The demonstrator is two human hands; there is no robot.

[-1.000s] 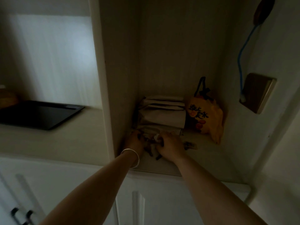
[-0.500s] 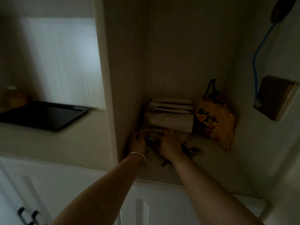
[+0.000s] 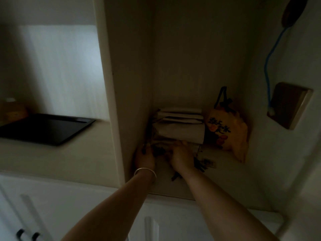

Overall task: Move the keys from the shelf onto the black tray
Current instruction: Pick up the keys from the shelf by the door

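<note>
Dark keys lie in a dim shelf niche, spread under and around both hands. My left hand, with a silver bangle on the wrist, rests at the niche's left wall with its fingers curled over some dark keys. My right hand lies palm down over the middle of the pile, covering most of it. One dark key end sticks out below the right wrist. The black tray sits on the counter to the left, beyond the vertical divider panel.
Folded pale bags are stacked at the back of the niche, right behind the hands. An orange printed bag leans at the right. A wooden block with a blue cord hangs on the right wall. White cabinet doors lie below.
Both hands have stayed on the key pile and shifted slightly deeper into the niche. The camera has moved a little, so the scene sits further right in view.
</note>
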